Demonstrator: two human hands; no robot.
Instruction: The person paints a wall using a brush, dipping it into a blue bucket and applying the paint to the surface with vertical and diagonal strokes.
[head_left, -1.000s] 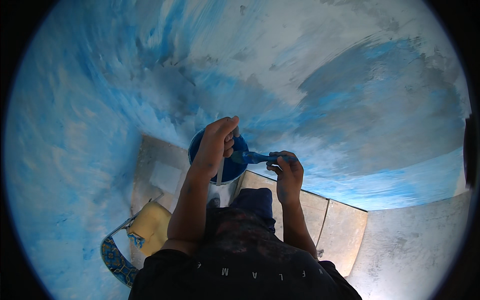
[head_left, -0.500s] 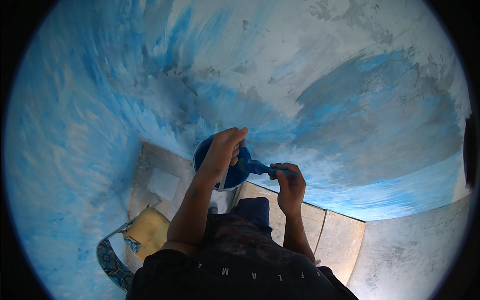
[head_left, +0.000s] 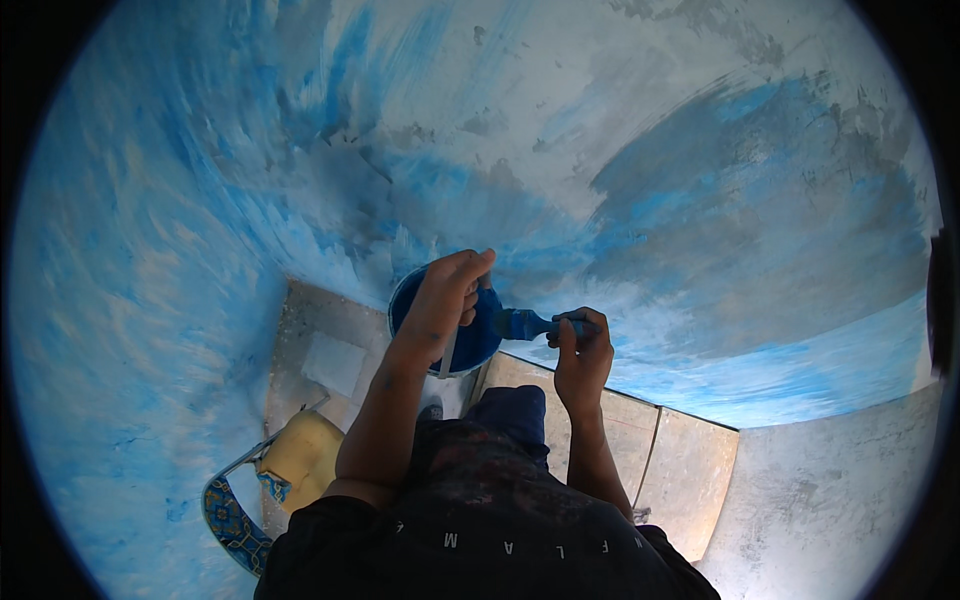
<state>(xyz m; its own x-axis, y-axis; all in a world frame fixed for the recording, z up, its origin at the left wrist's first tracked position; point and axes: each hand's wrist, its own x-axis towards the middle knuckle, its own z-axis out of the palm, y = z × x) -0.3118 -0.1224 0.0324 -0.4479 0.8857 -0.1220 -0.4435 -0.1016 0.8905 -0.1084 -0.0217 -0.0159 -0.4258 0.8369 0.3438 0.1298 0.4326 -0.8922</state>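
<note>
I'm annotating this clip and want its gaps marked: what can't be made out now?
All in the head view:
Middle of the bucket handle: hidden by the left grip.
Part of the brush: its handle is covered by the right grip.
Paint depth in the bucket: too dark inside.
Chair: partly behind the person's sleeve.
Dark thing at right: cut by the fisheye rim.

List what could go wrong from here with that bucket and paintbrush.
The left hand holds the bucket by its handle; a slipping grip could let it tip and spill any paint inside.

The paintbrush in the right hand reaches out past the bucket's right rim, so wet paint might drip onto the floor.
</note>
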